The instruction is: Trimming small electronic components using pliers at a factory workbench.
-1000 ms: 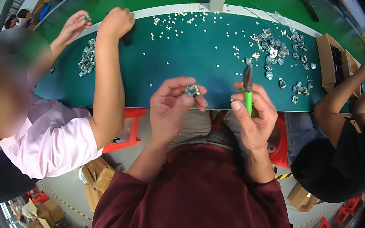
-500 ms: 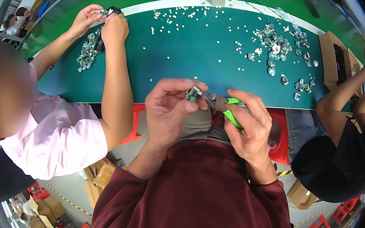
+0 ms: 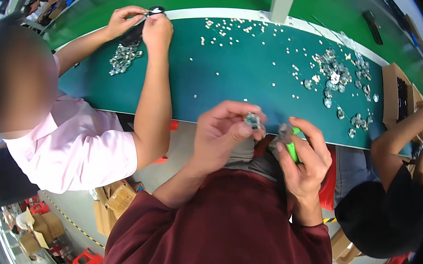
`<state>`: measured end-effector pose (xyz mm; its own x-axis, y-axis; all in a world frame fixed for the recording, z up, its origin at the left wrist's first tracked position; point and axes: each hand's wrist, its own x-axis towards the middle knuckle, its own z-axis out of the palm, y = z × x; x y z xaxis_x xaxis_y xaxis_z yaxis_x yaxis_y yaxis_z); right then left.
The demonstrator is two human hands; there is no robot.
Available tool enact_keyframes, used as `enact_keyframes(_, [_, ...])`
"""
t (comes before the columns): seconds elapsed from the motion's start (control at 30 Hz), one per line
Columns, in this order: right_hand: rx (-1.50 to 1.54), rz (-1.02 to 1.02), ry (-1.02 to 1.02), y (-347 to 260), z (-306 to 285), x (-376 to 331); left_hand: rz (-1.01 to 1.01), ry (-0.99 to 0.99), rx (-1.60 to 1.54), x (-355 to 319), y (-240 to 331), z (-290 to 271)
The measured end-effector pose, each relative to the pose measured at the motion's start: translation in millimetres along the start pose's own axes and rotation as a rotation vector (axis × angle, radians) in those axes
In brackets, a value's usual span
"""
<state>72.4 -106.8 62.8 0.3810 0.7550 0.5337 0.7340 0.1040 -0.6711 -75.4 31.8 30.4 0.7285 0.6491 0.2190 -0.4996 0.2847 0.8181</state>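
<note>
Left hand (image 3: pixel 220 139) has its fingers pinched on a small metal part (image 3: pixel 253 121), right hand (image 3: pixel 302 160) is wrapped around a green-handled tool (image 3: pixel 290 146), both just off the teal desk (image 3: pixel 225 73).

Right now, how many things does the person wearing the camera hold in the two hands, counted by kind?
Small round silvery metal part, pinched in the left hand: 1
Green-handled tool with grey tip, gripped in the right hand: 1
Total: 2

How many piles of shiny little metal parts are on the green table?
2: one heap of small shiny metal parts at the far left by a co-worker's hands, one heap at the right. More may be hidden.
</note>
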Motion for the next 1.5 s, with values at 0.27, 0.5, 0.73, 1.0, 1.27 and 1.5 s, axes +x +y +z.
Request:
enact_keyframes(0.27, [0.074,-0.209,0.031,6,8,3,-0.161,-0.046,-0.069,-13,-11,19])
enact_keyframes(0.5, [0.045,-0.185,0.053,3,10,2,-0.216,-0.033,-0.039,-11,-7,25])
enact_keyframes(0.73, [0.059,-0.185,0.064,-1,10,4,-0.069,-0.091,0.007,-11,-11,25])
enact_keyframes(1.0, [0.058,-0.158,0.076,-4,10,1,-0.067,-0.063,-0.069,-16,-14,23])
enact_keyframes(1.27, [-0.012,-0.055,-0.015,-10,0,2,0.029,0.02,-0.102,-9,-6,12])
enact_keyframes(1.5, [-0.049,-0.145,-0.153,-2,3,11,0.036,0.062,-0.224,-1,5,-4])
